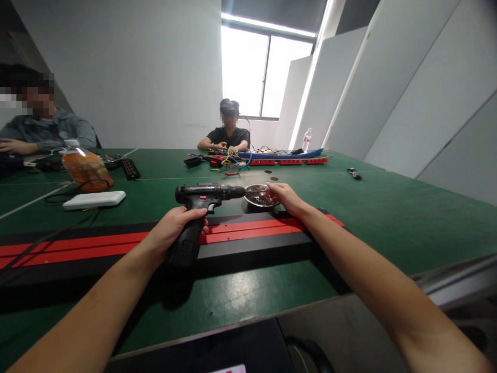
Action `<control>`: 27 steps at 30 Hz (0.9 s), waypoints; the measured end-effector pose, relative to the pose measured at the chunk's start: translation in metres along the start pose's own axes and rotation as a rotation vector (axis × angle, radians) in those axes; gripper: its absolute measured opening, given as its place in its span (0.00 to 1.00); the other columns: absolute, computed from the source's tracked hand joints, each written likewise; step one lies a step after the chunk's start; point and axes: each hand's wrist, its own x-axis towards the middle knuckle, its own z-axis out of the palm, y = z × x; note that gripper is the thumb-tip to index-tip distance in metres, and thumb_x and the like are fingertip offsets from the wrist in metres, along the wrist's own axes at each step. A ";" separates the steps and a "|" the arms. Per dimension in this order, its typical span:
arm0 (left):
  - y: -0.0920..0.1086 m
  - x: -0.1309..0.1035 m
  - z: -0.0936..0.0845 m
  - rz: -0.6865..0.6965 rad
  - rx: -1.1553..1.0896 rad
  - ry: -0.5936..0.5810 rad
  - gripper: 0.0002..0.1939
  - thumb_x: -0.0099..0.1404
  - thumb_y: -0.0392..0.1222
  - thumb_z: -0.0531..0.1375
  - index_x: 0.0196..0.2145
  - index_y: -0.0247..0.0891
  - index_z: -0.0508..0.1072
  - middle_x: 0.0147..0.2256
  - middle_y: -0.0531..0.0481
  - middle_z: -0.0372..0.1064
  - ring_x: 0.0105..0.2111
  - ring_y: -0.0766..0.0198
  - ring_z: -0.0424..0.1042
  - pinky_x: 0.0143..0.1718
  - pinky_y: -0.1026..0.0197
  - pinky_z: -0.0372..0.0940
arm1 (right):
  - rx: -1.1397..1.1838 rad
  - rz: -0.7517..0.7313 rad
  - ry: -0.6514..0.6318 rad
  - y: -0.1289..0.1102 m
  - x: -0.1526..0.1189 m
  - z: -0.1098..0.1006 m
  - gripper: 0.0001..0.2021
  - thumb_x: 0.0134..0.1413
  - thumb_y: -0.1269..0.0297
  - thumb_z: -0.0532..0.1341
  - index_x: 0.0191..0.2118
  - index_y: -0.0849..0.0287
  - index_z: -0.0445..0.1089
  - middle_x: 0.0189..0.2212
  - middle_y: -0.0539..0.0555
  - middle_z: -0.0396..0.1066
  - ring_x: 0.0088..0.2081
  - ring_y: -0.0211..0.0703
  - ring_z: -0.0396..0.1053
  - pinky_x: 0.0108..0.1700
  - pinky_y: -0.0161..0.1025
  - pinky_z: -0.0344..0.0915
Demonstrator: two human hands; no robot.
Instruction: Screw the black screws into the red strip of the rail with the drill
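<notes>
My left hand (pixel 182 220) is wrapped round the grip of a black cordless drill (pixel 188 238). The drill lies level, with its chuck and thin bit pointing right over a metal bowl (pixel 261 204). Small dark pieces, probably screws, lie in the bowl. At the bit's tip, the fingers of my right hand (pixel 285 197) are pinched together above the bowl's right rim. Whatever is between those fingers is too small to make out. Below both hands runs a long black bar with red strips (pixel 240 230).
An orange drink bottle (pixel 87 168) and a white box (pixel 94 200) stand at left. Across the green table (pixel 388 223), wires, red strips (pixel 291 161) and a blue bar lie before a seated person (pixel 229 132). Another person (pixel 50 129) sits at far left. A cable crosses the bar's left end.
</notes>
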 end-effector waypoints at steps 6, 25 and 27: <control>-0.002 0.002 -0.001 0.000 -0.003 0.017 0.15 0.56 0.42 0.69 0.36 0.31 0.71 0.29 0.42 0.76 0.26 0.61 0.77 0.28 0.64 0.72 | -0.001 -0.011 0.007 -0.002 -0.002 0.000 0.18 0.52 0.49 0.62 0.25 0.60 0.66 0.23 0.50 0.64 0.24 0.36 0.59 0.27 0.35 0.53; 0.003 -0.006 0.001 0.048 0.035 0.044 0.14 0.55 0.43 0.68 0.35 0.32 0.72 0.29 0.43 0.74 0.26 0.60 0.75 0.26 0.63 0.71 | -0.123 -0.055 0.084 0.004 0.004 0.000 0.19 0.53 0.46 0.61 0.27 0.60 0.68 0.24 0.51 0.67 0.25 0.37 0.61 0.29 0.36 0.57; 0.007 -0.011 -0.001 0.093 0.135 0.034 0.15 0.56 0.47 0.68 0.34 0.32 0.73 0.28 0.44 0.74 0.25 0.61 0.73 0.25 0.63 0.69 | -0.279 -0.081 0.221 0.006 0.006 -0.002 0.17 0.55 0.50 0.60 0.27 0.60 0.70 0.24 0.53 0.69 0.26 0.40 0.63 0.30 0.37 0.57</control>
